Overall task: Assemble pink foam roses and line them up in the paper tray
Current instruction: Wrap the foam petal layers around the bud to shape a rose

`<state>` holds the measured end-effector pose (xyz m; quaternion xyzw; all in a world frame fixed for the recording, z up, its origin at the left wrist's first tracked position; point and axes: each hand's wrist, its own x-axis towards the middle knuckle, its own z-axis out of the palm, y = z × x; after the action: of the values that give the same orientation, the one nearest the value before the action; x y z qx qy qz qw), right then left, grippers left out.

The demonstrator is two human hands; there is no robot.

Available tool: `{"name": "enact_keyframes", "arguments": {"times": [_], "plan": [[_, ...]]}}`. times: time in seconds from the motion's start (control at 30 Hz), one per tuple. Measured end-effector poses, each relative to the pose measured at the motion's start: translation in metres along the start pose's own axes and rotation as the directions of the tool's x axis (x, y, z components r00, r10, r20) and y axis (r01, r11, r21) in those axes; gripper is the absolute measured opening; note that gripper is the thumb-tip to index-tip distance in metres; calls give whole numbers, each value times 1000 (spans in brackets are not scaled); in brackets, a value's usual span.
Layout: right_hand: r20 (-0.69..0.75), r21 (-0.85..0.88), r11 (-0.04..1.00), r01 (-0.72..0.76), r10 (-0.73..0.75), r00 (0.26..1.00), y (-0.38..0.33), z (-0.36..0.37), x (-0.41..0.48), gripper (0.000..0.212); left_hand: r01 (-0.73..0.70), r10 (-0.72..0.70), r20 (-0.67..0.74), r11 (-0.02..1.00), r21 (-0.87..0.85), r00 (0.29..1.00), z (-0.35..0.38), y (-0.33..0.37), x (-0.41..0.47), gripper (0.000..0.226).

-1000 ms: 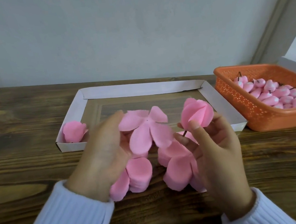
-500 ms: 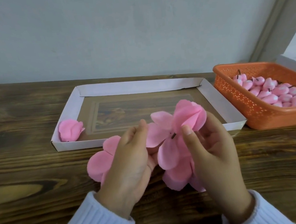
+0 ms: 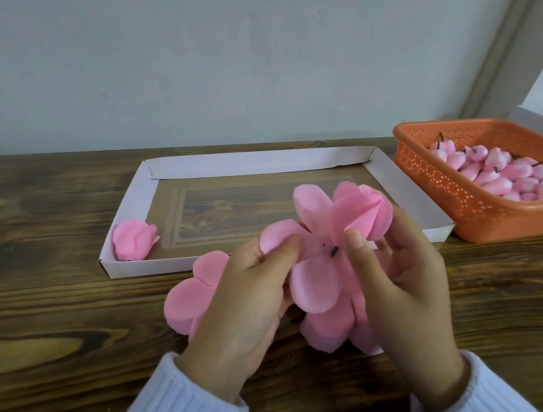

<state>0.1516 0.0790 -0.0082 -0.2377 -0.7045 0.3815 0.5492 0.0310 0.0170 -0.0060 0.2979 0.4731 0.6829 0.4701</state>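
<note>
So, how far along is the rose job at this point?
Done: one finished rose lies in the near left corner of the paper tray. In hand: the right hand holds a bud whose stem pokes through a petal sheet pinched by the left hand. Left: the rest of the tray shows no roses, while many buds wait in the orange basket and petal stacks lie on the table.

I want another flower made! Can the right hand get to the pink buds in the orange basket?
Probably, but not this instant. The right hand pinches a foam bud against a petal piece, so it is busy. The orange basket sits open-topped to its right, its pink buds uncovered.
</note>
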Motion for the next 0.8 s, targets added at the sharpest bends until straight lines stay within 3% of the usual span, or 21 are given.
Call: {"name": "enact_keyframes", "arguments": {"times": [0.1, 0.27, 0.43, 0.6, 0.8], "plan": [[-29, -19, 1000, -19, 18, 999, -1, -1, 0, 26, -1, 0, -16, 1000, -25, 1000, -1, 2, 0, 49], [-15, 5, 995, -102, 102, 995, 0, -1, 0, 25, 32, -21, 81, 991, -131, 996, -1, 6, 1, 35], [20, 16, 992, -122, 121, 992, -2, 1, 0, 17, 60, -35, 164, 986, -154, 986, -2, 13, -1, 45], [105, 31, 993, -110, 106, 989, -3, 1, -1, 19, 71, -68, 32, 990, -123, 997, 2, 15, -3, 19], [102, 178, 977, -118, 100, 990, -2, -1, 0, 23, 144, -151, -71, 985, -95, 986, 3, 12, -1, 22]]}}
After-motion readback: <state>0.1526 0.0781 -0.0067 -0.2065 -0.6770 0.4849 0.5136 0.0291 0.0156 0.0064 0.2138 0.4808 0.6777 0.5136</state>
